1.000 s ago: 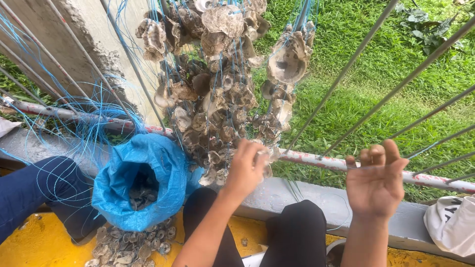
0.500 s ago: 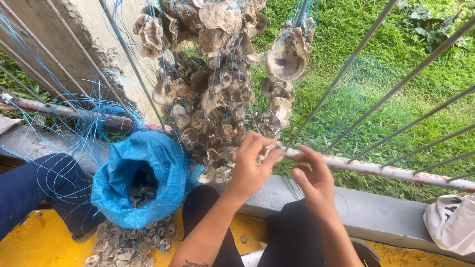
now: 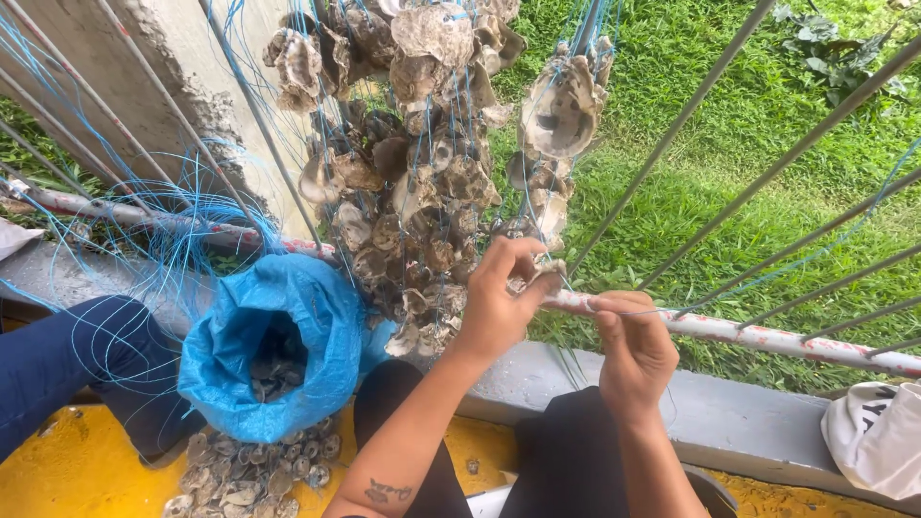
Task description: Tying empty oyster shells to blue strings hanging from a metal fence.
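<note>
Pinching a small grey oyster shell [image 3: 545, 273] in left hand [image 3: 499, 302] fingers, right hand [image 3: 633, 345] fingers pressed on thin blue string [image 3: 729, 293], beside hanging shell cluster [image 3: 422, 173] and blue plastic bag [image 3: 278, 345]

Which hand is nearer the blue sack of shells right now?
Left. The left hand pinches a shell just right of the blue sack; the right hand is farther right, by the railing bar.

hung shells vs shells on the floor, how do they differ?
The hung shells are threaded on blue line and dangle in clusters against the railing; the floor shells lie loose in a flat heap by the blue bag. The hung shells include some large ones; the floor shells look small. The left hand touches the hung shells; neither hand touches the floor shells. Both are grey-brown and rough.
</note>
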